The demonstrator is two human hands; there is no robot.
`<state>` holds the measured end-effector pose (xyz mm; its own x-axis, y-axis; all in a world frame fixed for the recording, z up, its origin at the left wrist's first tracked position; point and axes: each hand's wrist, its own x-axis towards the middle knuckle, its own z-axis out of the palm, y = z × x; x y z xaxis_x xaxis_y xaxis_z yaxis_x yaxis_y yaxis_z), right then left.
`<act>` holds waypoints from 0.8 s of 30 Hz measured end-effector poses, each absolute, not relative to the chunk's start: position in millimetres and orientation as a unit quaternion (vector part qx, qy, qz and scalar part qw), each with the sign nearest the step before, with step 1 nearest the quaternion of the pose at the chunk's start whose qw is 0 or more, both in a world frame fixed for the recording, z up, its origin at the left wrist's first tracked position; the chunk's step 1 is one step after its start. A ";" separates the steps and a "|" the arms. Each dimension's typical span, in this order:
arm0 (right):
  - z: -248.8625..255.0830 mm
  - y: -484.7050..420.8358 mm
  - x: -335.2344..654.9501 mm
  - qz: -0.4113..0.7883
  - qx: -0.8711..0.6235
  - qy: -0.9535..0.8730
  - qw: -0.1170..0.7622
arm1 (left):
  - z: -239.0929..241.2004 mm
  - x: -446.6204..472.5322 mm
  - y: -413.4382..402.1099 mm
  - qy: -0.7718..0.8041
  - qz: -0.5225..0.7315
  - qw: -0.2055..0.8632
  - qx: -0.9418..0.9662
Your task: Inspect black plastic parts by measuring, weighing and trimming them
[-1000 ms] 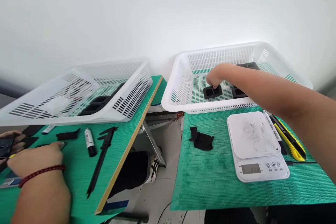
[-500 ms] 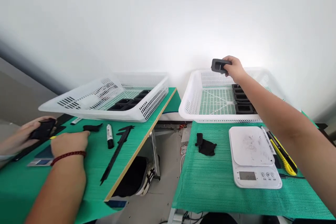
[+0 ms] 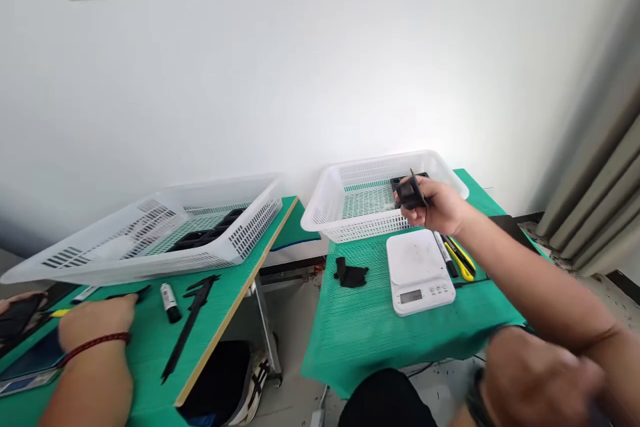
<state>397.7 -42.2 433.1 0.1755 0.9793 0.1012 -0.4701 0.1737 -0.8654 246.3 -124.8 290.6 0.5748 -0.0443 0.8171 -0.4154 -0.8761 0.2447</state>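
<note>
My right hand (image 3: 440, 205) is closed around a black flanged frame-shaped part (image 3: 412, 193), held tilted over the near rim of the right white basket (image 3: 330, 227). More black parts (image 3: 397, 183) lie inside that basket, partly hidden behind the hand. Low at the right, my left hand (image 3: 540, 373) hangs in front of the table and below my right forearm, a dark band at its wrist. Its fingers are smeared by motion. A white digital scale (image 3: 415, 267) stands on the green-covered table nearest both hands, with nothing on its plate.
A yellow cutter (image 3: 460, 261) and a marker (image 3: 445, 253) lie beside the scale, black scraps (image 3: 351, 275) to its left. On the left table, a co-worker's hand (image 3: 97, 327) wears a red bracelet near calipers (image 3: 187, 330) and another basket (image 3: 235, 260). A gap separates the tables.
The view has swung right. My right hand has lowered the black part from above the basket to its near rim and turned it. My left hand has come into view.
</note>
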 end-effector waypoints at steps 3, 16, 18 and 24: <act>409.3 -76.5 390.6 0.562 -0.307 -0.281 0.715 | 294.3 246.3 -118.7 -0.006 0.631 0.227 0.742; 308.1 -115.0 373.1 0.575 -0.371 -0.127 0.718 | 297.8 230.6 -59.2 0.090 0.564 0.198 0.797; 306.8 -117.6 369.0 0.573 -0.370 -0.126 0.720 | 297.3 232.3 -56.2 0.105 0.555 0.202 0.800; 311.8 -121.5 361.7 0.561 -0.308 -0.151 0.754 | 286.2 243.2 -42.6 0.219 0.574 0.326 0.718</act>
<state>361.7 -121.5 311.8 0.3252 0.9383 -0.1177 -0.7524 0.1813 -0.6333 243.2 -42.6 286.2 0.2450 0.6894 0.6817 -0.0601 -0.6909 0.7204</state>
